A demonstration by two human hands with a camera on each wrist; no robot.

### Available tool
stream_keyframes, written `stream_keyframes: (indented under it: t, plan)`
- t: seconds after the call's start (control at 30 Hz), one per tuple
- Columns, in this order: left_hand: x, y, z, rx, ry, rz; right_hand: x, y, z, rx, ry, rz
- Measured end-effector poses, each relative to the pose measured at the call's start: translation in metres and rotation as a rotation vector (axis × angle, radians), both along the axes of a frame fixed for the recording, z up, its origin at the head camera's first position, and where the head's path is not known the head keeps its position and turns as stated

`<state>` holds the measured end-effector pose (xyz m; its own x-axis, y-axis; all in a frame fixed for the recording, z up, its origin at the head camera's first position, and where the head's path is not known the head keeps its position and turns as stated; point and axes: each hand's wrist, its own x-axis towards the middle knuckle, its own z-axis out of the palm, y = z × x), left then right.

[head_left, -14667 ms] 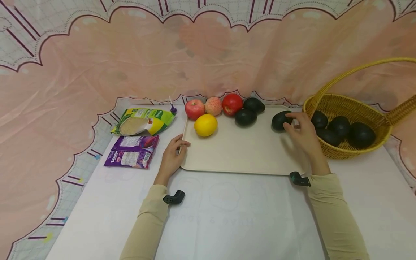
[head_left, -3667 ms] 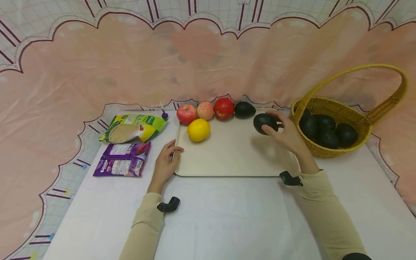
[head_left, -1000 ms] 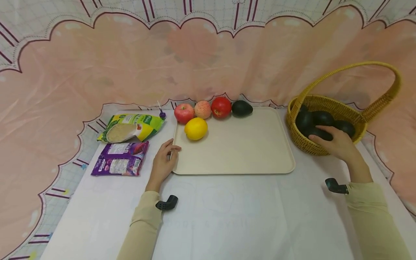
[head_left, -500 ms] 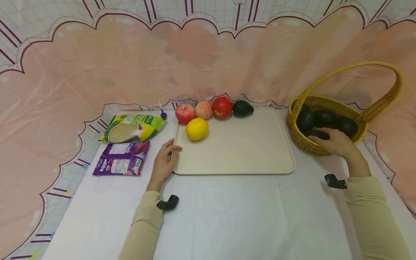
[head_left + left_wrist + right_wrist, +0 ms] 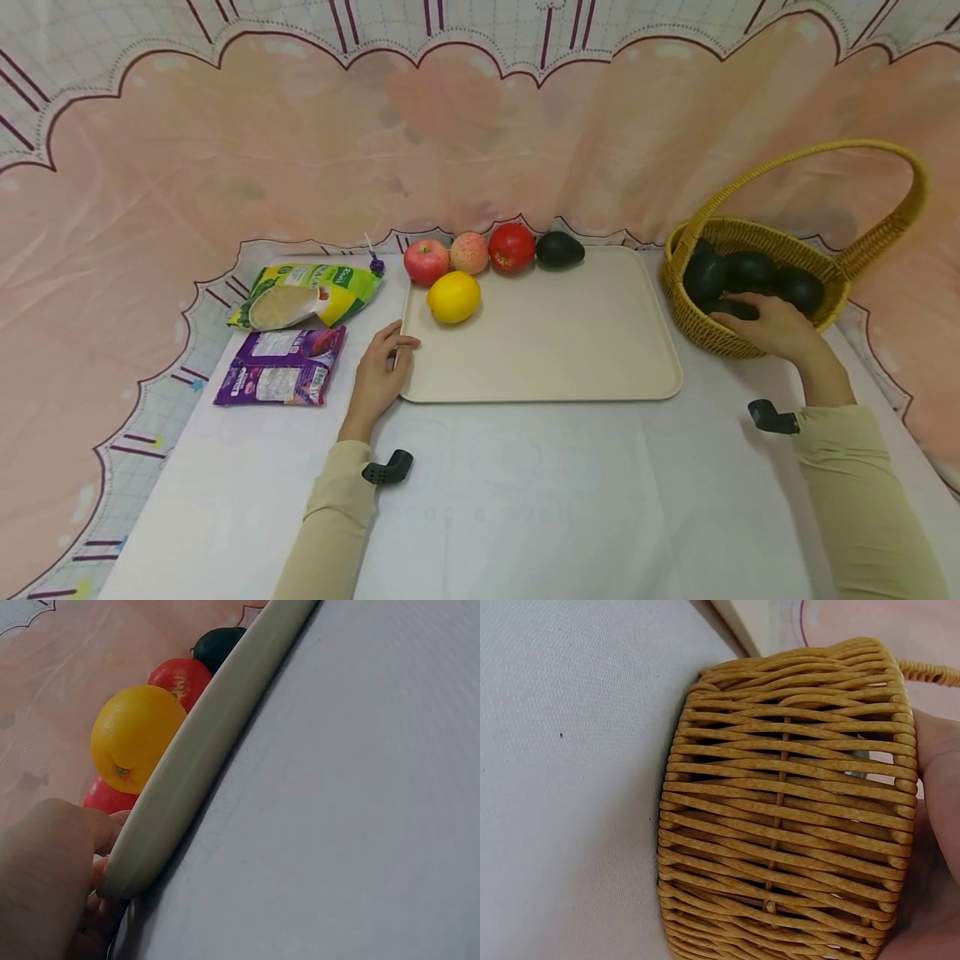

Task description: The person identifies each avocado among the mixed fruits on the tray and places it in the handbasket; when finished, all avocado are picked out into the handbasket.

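Note:
My right hand (image 5: 776,329) reaches into the yellow wicker basket (image 5: 697,329), thumb and fingers around a dark avocado (image 5: 735,310) at its near side. More dark avocados (image 5: 750,271) lie beside it. In the right wrist view the woven basket wall (image 5: 787,802) hides what the fingers hold. My left hand (image 5: 380,371) grips the left rim of the cream tray (image 5: 555,350); the left wrist view shows its fingers at the tray corner. One avocado (image 5: 559,250) sits at the tray's back edge, beside a red pomegranate (image 5: 512,248).
At the tray's back left are an apple (image 5: 427,262), a peach (image 5: 469,252) and a yellow lemon-like fruit (image 5: 453,297). Left of the tray lie a green-yellow packet (image 5: 315,293), a purple packet (image 5: 281,367) and a small purple lollipop (image 5: 377,262). A tall handle (image 5: 817,152) arches over the basket.
Since 14.7 s ago, avocados have gone from the tray into the basket. The one held over the tray 3.7 s ago is no longer there. Lately the right hand sank slightly; the left stayed.

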<state>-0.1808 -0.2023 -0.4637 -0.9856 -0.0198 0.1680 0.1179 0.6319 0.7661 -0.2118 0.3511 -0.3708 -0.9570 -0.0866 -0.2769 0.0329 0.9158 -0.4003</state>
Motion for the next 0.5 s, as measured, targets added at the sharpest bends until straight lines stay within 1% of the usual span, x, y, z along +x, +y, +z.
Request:
stream_keyframes:
  t: [0.2, 0.5]
  plan:
    - [0.0006, 0.0006, 0.0006, -0.01, 0.013, -0.004, 0.0001, -0.0006, 0.0012, -0.001, -0.01, 0.0]
    - [0.001, -0.0002, 0.001, -0.008, -0.004, 0.002, -0.0006, -0.0005, 0.0, -0.005, -0.014, -0.009]
